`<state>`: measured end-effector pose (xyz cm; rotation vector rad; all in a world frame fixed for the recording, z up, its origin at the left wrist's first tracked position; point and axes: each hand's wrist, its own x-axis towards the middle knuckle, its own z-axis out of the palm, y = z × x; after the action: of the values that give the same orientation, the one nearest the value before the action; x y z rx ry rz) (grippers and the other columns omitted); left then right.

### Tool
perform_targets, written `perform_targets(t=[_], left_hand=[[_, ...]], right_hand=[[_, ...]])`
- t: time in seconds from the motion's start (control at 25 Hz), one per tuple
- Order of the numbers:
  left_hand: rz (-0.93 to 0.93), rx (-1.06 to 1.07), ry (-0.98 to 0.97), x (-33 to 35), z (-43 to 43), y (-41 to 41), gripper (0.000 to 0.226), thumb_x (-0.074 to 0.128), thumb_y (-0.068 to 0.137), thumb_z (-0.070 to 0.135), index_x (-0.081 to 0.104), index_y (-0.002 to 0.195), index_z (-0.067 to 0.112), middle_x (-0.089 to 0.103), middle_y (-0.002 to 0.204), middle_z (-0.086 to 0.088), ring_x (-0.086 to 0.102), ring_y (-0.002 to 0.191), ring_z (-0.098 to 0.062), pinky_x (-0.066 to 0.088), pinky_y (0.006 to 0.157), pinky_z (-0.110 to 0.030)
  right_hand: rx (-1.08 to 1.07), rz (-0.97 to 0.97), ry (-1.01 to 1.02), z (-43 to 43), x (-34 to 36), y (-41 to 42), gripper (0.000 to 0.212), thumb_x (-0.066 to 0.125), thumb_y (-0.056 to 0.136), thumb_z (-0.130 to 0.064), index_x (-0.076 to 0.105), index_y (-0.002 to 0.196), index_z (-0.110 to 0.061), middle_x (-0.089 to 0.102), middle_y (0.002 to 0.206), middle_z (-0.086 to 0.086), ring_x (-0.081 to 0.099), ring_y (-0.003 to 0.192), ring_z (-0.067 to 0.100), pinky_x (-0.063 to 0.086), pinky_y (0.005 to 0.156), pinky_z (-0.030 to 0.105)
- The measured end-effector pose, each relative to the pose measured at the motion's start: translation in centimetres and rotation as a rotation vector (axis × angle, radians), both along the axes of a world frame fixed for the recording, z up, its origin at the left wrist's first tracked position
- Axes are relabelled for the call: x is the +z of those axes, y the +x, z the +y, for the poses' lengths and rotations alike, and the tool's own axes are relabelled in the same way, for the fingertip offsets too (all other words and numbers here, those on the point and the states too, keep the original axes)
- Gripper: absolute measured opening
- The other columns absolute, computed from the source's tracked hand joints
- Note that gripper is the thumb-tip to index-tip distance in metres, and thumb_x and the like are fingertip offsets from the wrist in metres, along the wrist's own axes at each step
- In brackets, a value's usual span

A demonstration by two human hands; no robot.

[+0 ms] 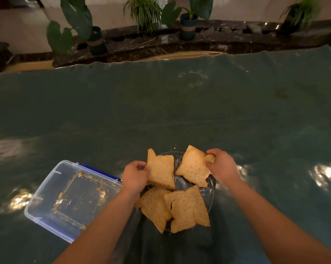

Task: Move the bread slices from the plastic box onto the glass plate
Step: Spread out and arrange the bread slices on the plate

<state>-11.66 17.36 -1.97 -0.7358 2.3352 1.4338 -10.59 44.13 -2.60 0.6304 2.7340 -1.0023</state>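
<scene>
A clear glass plate (181, 184) sits on the green table near me. Two brown bread slices lie on its near half, one at the left (154, 206) and one at the right (188, 208). My left hand (135, 175) pinches the edge of a third slice (161, 169) over the plate's far left. My right hand (222, 164) grips a fourth slice (193, 166) over the far right. The clear plastic box (46, 189) with blue clips stands to the left and holds only crumbs.
The table carries a glossy dark green cover (161, 103) with bright light glare spots. Beyond its far edge runs a dark marble ledge (218, 40) with several potted plants (188, 25).
</scene>
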Motion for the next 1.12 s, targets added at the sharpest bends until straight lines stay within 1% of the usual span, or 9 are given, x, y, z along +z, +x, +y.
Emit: perform_targets(t=[0.16, 0.28, 0.48, 0.64, 0.76, 0.84, 0.96, 1.04, 1.12], left_hand=[[-0.028, -0.155, -0.176, -0.5, 0.3, 1.6, 0.047, 0.064, 0.082, 0.01, 0.049, 0.126, 0.016, 0.063, 0.097, -0.003, 0.066, 0.085, -0.022, 0.058, 0.07, -0.039], [0.029, -0.344, -0.414, 0.0, 0.7, 1.7, 0.041, 0.058, 0.084, 0.011, 0.048, 0.124, 0.015, 0.05, 0.075, 0.011, 0.05, 0.064, -0.005, 0.036, 0.05, -0.023], [0.067, -0.386, -0.471, 0.2, 1.4, 2.2, 0.048, 0.057, 0.083, 0.008, 0.043, 0.129, 0.012, 0.054, 0.09, 0.001, 0.052, 0.078, -0.015, 0.043, 0.063, -0.029], [0.083, -0.33, -0.414, 0.3, 1.2, 1.7, 0.046, 0.053, 0.084, 0.003, 0.051, 0.128, 0.013, 0.058, 0.094, 0.0, 0.056, 0.084, -0.019, 0.043, 0.067, -0.031], [0.104, -0.303, -0.379, -0.1, 0.9, 1.7, 0.052, 0.054, 0.084, 0.0, 0.051, 0.133, 0.017, 0.065, 0.109, -0.003, 0.062, 0.098, -0.022, 0.047, 0.072, -0.031], [0.132, -0.331, -0.333, -0.1, 0.8, 1.6, 0.051, 0.053, 0.085, 0.002, 0.054, 0.133, 0.02, 0.067, 0.114, -0.002, 0.062, 0.105, -0.022, 0.052, 0.08, -0.034], [0.18, -0.364, -0.321, 0.1, 0.8, 1.2, 0.052, 0.051, 0.085, 0.0, 0.057, 0.131, 0.022, 0.065, 0.121, -0.002, 0.06, 0.111, -0.021, 0.053, 0.091, -0.039], [0.208, -0.382, -0.349, 0.0, 0.9, 1.0, 0.053, 0.048, 0.085, -0.004, 0.058, 0.131, 0.022, 0.063, 0.123, -0.003, 0.059, 0.111, -0.021, 0.051, 0.092, -0.035], [0.22, -0.403, -0.364, 0.0, 1.0, 0.8, 0.054, 0.048, 0.086, -0.005, 0.059, 0.13, 0.023, 0.063, 0.123, -0.002, 0.059, 0.11, -0.02, 0.05, 0.091, -0.034]], right_hand=[[-0.007, 0.019, -0.005, -0.2, 0.5, 0.0, 0.035, 0.061, 0.084, -0.013, 0.067, 0.118, -0.021, 0.072, 0.112, 0.003, 0.066, 0.101, 0.026, 0.043, 0.074, 0.027], [-0.03, 0.109, -0.066, -0.6, 1.5, -0.1, 0.032, 0.063, 0.082, -0.011, 0.069, 0.111, -0.022, 0.072, 0.106, -0.001, 0.066, 0.097, 0.022, 0.05, 0.079, 0.031], [-0.004, 0.25, -0.201, -1.0, 3.8, 0.2, 0.027, 0.065, 0.08, -0.009, 0.069, 0.097, -0.03, 0.065, 0.083, -0.022, 0.063, 0.078, 0.008, 0.052, 0.073, 0.03], [-0.013, 0.27, -0.45, -1.2, 4.9, 0.3, 0.029, 0.066, 0.081, 0.0, 0.072, 0.095, -0.024, 0.071, 0.088, -0.009, 0.069, 0.083, 0.019, 0.058, 0.071, 0.038], [-0.072, 0.237, -0.755, -1.1, 5.2, 0.2, 0.037, 0.065, 0.081, 0.009, 0.073, 0.089, -0.026, 0.074, 0.089, 0.0, 0.073, 0.077, 0.015, 0.061, 0.059, 0.031], [-0.065, 0.136, -0.847, -1.0, 4.8, -0.1, 0.033, 0.065, 0.082, 0.01, 0.073, 0.094, -0.02, 0.074, 0.094, 0.007, 0.074, 0.078, 0.015, 0.061, 0.06, 0.03], [0.011, -0.038, -0.667, -1.3, 3.1, -0.3, 0.027, 0.062, 0.085, 0.01, 0.069, 0.099, -0.012, 0.068, 0.106, 0.017, 0.072, 0.088, 0.027, 0.063, 0.067, 0.04], [0.044, -0.051, -0.501, -1.4, 2.1, -0.4, 0.026, 0.059, 0.086, 0.01, 0.067, 0.101, -0.01, 0.065, 0.108, 0.019, 0.068, 0.094, 0.037, 0.062, 0.074, 0.051], [0.046, -0.017, -0.461, -1.3, 1.7, -0.5, 0.028, 0.059, 0.086, 0.009, 0.067, 0.096, -0.016, 0.066, 0.106, 0.016, 0.068, 0.093, 0.037, 0.061, 0.076, 0.054]])
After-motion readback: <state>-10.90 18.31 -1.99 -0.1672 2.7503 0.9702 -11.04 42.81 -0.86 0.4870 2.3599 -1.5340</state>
